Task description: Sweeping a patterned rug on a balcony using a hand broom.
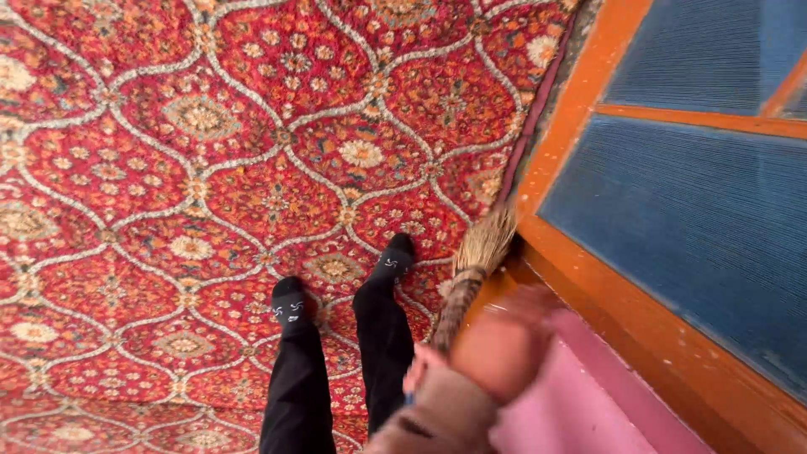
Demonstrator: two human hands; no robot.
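A red carpet (210, 168) covers the floor, patterned with pale lattice lines that frame orange and cream flower medallions. Two legs in black trousers (336, 370) stand on the carpet near its right side, the feet in black socks (290, 304) with small white marks. Along the carpet's right edge runs a dark border strip (538, 101). Just beyond that edge stands an orange wooden frame (580, 109) holding ribbed blue panels (698, 219). A pink surface (580, 403) lies below the frame, right of the carpet.

One broom (476, 267), one carpet (210, 168), two socks (288, 303).
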